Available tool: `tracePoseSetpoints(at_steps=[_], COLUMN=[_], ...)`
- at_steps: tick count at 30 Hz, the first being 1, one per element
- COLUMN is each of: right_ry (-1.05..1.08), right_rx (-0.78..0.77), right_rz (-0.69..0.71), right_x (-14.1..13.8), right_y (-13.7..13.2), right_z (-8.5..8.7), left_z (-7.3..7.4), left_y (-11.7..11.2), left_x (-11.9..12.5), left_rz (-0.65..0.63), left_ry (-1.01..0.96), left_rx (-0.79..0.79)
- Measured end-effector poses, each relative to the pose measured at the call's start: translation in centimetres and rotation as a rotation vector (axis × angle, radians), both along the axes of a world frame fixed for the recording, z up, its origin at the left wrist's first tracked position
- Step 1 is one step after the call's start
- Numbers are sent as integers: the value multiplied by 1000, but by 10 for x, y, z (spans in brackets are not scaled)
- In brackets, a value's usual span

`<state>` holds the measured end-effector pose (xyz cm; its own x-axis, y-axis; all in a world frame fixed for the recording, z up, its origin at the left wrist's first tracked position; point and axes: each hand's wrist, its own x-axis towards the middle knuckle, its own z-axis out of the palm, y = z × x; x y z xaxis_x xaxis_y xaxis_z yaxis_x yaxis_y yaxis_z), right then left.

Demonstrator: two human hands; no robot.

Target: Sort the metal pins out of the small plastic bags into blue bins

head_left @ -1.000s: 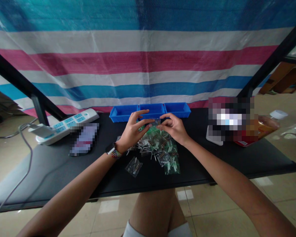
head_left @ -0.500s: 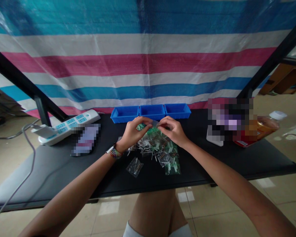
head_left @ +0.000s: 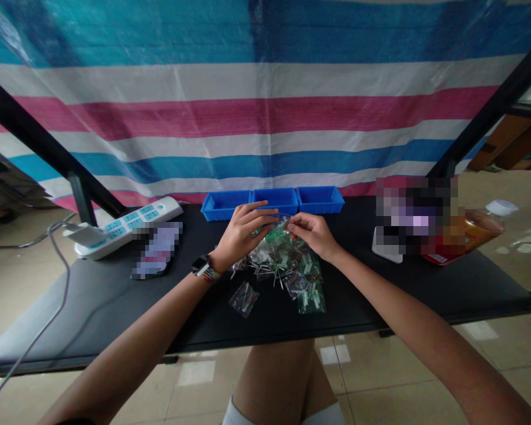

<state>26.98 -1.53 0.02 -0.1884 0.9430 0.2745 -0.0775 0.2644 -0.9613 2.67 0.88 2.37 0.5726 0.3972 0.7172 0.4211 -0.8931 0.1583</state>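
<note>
My left hand (head_left: 246, 229), with a dark watch and a woven bracelet at its wrist, has its fingers stretched out above the left of a pile of small bags (head_left: 278, 260). My right hand (head_left: 313, 234) is closed in a pinch on a small clear plastic bag (head_left: 284, 219) above the back of the pile; its contents are too small to make out. The pile mixes green and clear bags with loose thin metal pins. In front lies a clear bag with pins (head_left: 244, 298), and to its right a green bag with pale pieces (head_left: 312, 298).
Behind the pile stand three joined blue bins (head_left: 274, 200). On the left are a white power strip (head_left: 130, 227) and a blurred flat object (head_left: 159, 251). A drink bottle (head_left: 484, 221) and a white object (head_left: 387, 245) are on the right. Striped sheeting (head_left: 265, 112) hangs behind the black table (head_left: 194, 330).
My left hand has loosened its pinch by the small bag and spread its fingers. The right hand still pinches at nearly the same place. The view has shifted slightly.
</note>
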Motion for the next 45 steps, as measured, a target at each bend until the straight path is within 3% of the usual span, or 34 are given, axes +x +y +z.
tracePoseSetpoints(at_steps=[8, 12, 15, 17, 22, 26, 29, 33, 35, 37, 42, 45], right_ry=[-77, -295, -459, -561, -703, -807, -903, -914, -821, -657, -181, 21], right_rx=[100, 378, 668, 784, 917, 975, 1015, 1103, 1080, 946, 267, 32], right_rz=[-39, -89, 24, 118, 343, 484, 502, 459, 435, 361, 42, -52], right_x=[1, 1, -4, -10, -31, -43, -46, -45, -44, -43, -38, -32], right_y=[-5, -16, -29, -38, -60, -70, -69, -64, -63, -63, -55, -42], right_z=[0, 9, 17, 19, 15, 8, 4, 2, 3, 6, 9, 5], left_z=[2, 0, -6, -10, -19, -21, -20, -18, -15, -12, -4, 0], left_y=[-1, 7, 20, 32, 58, 66, 67, 63, 57, 48, 14, -4], left_x=[-2, -6, -12, -18, -36, -44, -45, -43, -39, -34, -16, -3], left_rz=[47, 161, 213, 239, 315, 261, 216, 155, 106, 56, -131, -190], left_ry=[-89, -223, -444, -600, -834, -1031, -1130, -1072, -994, -872, -414, -275], left_rx=[10, -130, -291, -370, -566, -766, -791, -686, -640, -618, -590, -591])
